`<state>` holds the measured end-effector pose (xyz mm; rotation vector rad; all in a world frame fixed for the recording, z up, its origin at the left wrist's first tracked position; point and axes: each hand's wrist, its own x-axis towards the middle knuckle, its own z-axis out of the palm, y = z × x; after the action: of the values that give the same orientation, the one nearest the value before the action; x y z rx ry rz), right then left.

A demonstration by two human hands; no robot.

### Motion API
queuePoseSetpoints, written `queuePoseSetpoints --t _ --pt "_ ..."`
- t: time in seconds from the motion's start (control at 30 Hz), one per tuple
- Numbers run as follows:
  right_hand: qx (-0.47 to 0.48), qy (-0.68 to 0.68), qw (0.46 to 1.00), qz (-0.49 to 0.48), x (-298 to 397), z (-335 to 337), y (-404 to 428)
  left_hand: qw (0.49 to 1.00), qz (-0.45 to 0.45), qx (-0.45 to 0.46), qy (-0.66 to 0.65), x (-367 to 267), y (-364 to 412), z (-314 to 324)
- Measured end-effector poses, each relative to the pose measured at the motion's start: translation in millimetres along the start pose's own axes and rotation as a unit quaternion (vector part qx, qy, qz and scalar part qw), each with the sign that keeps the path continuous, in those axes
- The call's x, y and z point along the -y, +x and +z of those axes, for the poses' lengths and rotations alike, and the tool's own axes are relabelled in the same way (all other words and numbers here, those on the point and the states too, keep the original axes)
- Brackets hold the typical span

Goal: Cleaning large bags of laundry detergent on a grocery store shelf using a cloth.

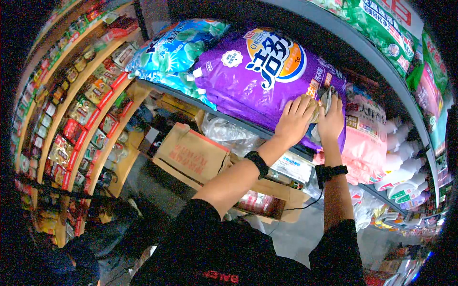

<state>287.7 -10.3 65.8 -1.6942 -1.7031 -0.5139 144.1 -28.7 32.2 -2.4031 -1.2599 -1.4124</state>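
Note:
A crumpled grey-brown cloth [325, 98] lies bunched between my two hands, against the right part of a large purple laundry detergent bag [236, 89]. My left hand [294, 119] presses on its left side with the fingers curled over it. On the other side my right hand [331, 121] grips the cloth between thumb and fingers. The purple bag lies on a shelf with another purple bag edge below it. Blue detergent bags [175, 50] lie to its left, pink bags [365, 143] to its right. What is under my palms is hidden.
Below the shelf stand a closed cardboard carton [193, 153] and an open carton [295, 200] with packages inside. A dark cable [304, 207] hangs from my right wristband. An upper shelf edge [372, 46] curves overhead. White bottles [402, 161] stand right; shelves of packaged food [86, 111] rise left.

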Motion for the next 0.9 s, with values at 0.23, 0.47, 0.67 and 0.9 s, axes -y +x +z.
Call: queuePoseSetpoints --t 0.23,0.47,0.67,0.9 --pt "-0.015 -0.002 1.000 -0.011 0 -2 -4 0.995 0.075 0.013 0.064 28 0 -10" --pt "-0.038 0.002 0.999 -0.016 -2 -4 -5 0.986 0.028 0.059 0.154 109 -2 -68" --pt "-0.041 -0.004 0.999 -0.018 7 -3 -4 0.964 -0.020 -0.005 0.264 188 -14 -123" --pt "-0.040 -0.022 0.999 -0.004 6 -4 -4 0.988 -0.055 -0.010 0.146 124 -12 -66"
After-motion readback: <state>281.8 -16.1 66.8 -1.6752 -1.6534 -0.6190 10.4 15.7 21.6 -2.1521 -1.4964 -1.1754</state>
